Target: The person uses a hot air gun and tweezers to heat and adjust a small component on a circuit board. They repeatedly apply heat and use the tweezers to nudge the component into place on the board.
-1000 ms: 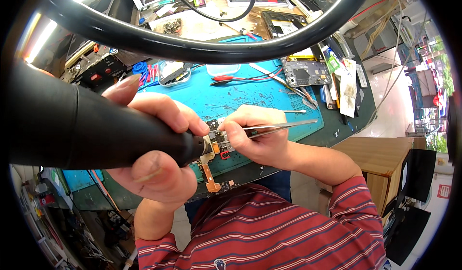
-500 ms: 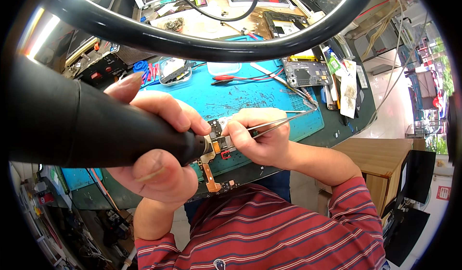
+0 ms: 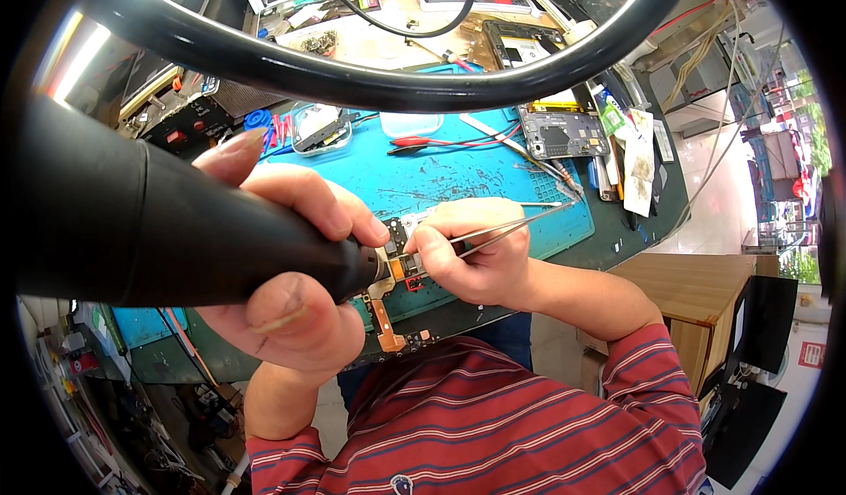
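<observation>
My left hand (image 3: 304, 323) is wrapped around a thick black tapered tool (image 3: 211, 230), shaped like a hot-air gun. Its narrow end points at a small phone circuit board (image 3: 394, 270) with gold and copper-coloured parts. Fingers lie along the tool's far side, the thumb on its near side. Pinched in my right hand (image 3: 476, 248) are metal tweezers (image 3: 520, 224), their tips down at the board beside the tool's end. A copper-coloured strip (image 3: 382, 323) runs from the board toward me. The tool's end and my fingers hide part of the board.
A thick black hose-like loop (image 3: 397, 94) arches across the upper view. Beneath lies a blue work mat (image 3: 352, 173). Toward the back are a clear tub of parts (image 3: 322, 131), red and black test leads (image 3: 423, 147) and an opened phone (image 3: 562, 133). A wooden cabinet (image 3: 683, 297) stands right.
The black tool and my left hand have shifted very slightly to the right. The tweezers have tilted a little in my right hand, and the board stays put.
</observation>
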`<state>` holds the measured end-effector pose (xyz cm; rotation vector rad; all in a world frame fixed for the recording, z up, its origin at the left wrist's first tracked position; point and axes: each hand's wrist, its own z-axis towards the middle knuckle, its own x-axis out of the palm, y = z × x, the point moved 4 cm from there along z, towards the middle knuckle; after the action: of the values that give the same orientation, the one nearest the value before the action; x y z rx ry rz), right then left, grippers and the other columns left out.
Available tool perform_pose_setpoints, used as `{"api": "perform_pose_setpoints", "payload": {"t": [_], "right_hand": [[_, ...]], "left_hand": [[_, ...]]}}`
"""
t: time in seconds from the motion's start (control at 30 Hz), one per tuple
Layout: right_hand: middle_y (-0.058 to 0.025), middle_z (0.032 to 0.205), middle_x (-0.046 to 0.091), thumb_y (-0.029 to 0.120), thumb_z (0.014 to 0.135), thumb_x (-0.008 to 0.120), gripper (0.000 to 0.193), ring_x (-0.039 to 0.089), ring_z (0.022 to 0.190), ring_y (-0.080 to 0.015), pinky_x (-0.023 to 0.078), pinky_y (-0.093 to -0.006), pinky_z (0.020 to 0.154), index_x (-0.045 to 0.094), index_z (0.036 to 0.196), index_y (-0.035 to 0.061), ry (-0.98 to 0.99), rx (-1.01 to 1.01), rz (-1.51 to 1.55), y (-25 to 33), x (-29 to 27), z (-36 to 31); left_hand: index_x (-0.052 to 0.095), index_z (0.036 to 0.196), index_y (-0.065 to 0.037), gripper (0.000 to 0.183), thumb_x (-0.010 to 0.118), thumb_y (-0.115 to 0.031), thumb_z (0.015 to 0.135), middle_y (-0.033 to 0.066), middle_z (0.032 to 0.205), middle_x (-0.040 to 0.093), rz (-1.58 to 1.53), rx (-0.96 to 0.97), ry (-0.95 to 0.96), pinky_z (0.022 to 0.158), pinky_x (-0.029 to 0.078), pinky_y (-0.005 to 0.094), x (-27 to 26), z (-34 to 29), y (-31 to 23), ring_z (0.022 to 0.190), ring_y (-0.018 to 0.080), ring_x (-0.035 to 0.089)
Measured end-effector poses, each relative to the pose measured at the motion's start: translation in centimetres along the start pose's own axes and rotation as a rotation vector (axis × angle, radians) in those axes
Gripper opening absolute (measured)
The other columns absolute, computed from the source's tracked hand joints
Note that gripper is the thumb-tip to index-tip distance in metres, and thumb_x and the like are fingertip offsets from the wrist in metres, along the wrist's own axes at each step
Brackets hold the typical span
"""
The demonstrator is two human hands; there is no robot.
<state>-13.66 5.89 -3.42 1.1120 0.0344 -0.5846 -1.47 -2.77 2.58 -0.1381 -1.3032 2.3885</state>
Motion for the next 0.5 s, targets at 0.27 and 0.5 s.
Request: {"api": "perform_pose_setpoints", "payload": {"t": [0.27,0.5], "right_hand": [[-0.0097,0.060,0.063,-0.003,0.076,0.058,0.010,0.058,0.049,-0.0157,0.047,-0.0267,0.047,0.065,0.069,-0.0028,0.004,0.012,0.018,0.17,0.21,0.15],[-0.0095,0.059,0.062,-0.003,0.076,0.058,0.010,0.057,0.048,-0.0147,0.047,-0.0261,0.046,0.065,0.069,-0.0034,-0.018,0.022,0.033,-0.04,0.08,0.01]], "left_hand": [[0.030,0.127,0.006,0.077,0.039,-0.061,0.092,0.0076,0.080,0.047,0.019,0.008,-0.005,0.050,0.046,0.0256,-0.12,0.05,-0.24,0.053,0.0143,0.052],[0.030,0.127,0.006,0.077,0.038,-0.062,0.092,0.0076,0.080,0.047,0.000,-0.005,-0.010,0.050,0.046,0.0257,0.09,-0.08,0.13,0.053,0.0143,0.052]]}}
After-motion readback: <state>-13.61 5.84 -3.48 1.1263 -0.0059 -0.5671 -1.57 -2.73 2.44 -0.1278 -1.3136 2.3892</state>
